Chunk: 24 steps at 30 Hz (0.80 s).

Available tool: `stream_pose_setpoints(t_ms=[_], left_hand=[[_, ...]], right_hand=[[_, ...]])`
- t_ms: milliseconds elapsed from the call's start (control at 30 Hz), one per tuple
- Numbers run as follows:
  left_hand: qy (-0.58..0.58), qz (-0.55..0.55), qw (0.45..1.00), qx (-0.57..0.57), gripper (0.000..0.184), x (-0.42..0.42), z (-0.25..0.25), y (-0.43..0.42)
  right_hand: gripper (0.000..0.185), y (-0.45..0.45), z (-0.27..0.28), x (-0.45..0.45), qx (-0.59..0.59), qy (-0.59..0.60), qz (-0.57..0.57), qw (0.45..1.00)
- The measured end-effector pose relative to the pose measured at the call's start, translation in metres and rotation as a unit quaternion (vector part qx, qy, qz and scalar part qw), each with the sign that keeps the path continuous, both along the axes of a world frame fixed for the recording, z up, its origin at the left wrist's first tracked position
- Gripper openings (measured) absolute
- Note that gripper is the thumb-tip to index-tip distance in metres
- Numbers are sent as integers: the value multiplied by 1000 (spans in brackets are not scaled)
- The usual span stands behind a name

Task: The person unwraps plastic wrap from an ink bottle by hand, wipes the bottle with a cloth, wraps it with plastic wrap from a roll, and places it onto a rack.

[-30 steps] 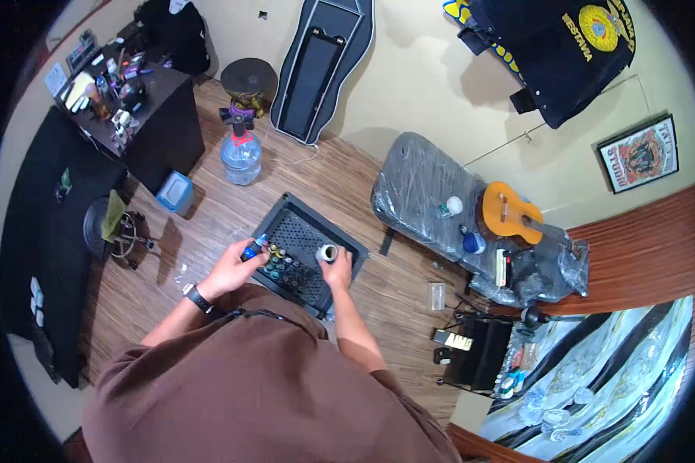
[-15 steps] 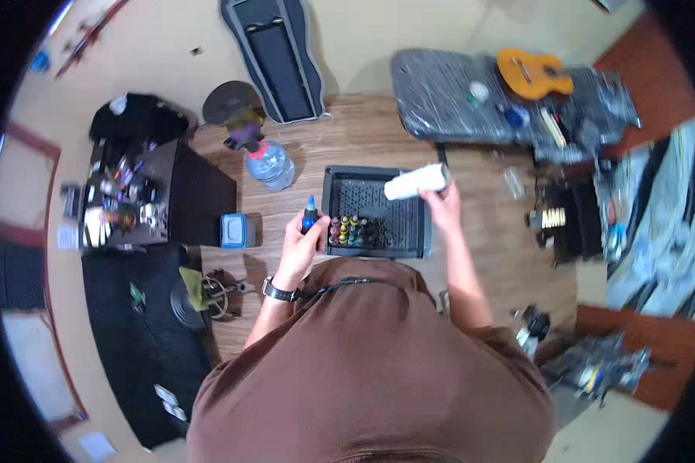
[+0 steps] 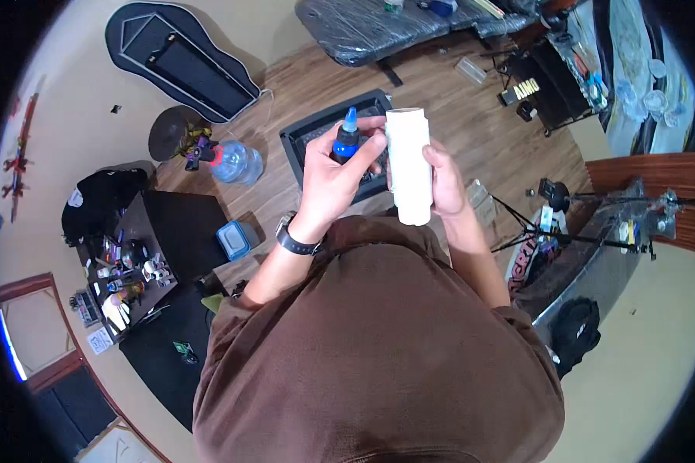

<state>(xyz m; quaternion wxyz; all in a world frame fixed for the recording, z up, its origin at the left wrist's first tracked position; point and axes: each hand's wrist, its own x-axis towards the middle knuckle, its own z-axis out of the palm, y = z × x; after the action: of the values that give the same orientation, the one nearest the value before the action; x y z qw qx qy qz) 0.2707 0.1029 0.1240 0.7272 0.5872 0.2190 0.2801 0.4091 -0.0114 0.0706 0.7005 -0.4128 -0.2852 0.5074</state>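
Observation:
My left hand (image 3: 332, 179) is wrapped round a small dark bottle (image 3: 345, 145) with a blue band and a pointed blue cap, held upright. Its fingertips reach toward the white paper roll (image 3: 411, 166). The roll stands nearly upright in my right hand (image 3: 446, 184), whose thumb lies on its right side. Both things are close together above the black crate (image 3: 292, 147) on the floor. My hands and the roll hide much of the crate and what lies in it.
Left of the crate stand a large water bottle (image 3: 238, 163) and a blue-lidded tub (image 3: 233, 240). A dark desk (image 3: 189, 231) bears clutter. The plastic-wrapped bed (image 3: 355, 38) is at the top, and tripod legs (image 3: 527, 226) spread at the right.
Both hands have risen and come together above the crate. The roll has turned from nearly level to upright beside the bottle. The camera view has turned.

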Motion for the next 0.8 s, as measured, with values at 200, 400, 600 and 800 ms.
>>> stream_pose_setpoints(t_ms=[200, 400, 600, 800], left_hand=[[13, 10, 1000, -13, 20, 0, -1, -23], [-33, 23, 999, 12, 11, -8, -17, -29], [12, 50, 995, 87, 8, -20, -18, -34], [36, 37, 998, 36, 9, -31, -19, -33]], right_hand=[[66, -19, 18, -18, 5, -67, -77, 995], [63, -28, 16, -17, -26, -83, -44, 995], [56, -29, -3, -12, -14, -159, -67, 985], [52, -28, -11, -15, -31, -223, -86, 971]])
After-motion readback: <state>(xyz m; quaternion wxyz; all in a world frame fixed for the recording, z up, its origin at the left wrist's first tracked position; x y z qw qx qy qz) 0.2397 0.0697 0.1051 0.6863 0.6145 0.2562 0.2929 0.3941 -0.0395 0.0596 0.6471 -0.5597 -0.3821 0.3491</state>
